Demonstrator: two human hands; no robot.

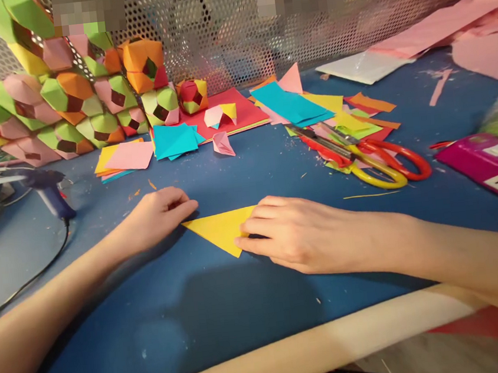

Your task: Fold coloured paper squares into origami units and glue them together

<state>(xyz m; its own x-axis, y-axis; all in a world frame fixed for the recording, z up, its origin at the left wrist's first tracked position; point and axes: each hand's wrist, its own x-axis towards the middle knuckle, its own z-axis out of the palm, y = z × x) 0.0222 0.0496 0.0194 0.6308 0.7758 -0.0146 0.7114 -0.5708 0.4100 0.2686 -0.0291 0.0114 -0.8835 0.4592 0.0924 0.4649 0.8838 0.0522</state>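
A piece of yellow paper, folded into a triangle, lies on the blue tabletop between my hands. My right hand covers its right end, fingers bent and pressed together on the paper. That end is hidden beneath them. At the other end, my left hand rests on the table with its fingers curled in, close to the triangle's left tip. Nothing shows in its fingers, though their tips are partly hidden. Beyond my hands sit a small folded pink piece and a pink, yellow and blue folded unit.
Folded paper modules are stacked at the back left against a perforated metal screen. A glue gun with a cord stands left. Blue squares, scissors, paper scraps and a purple power strip lie around.
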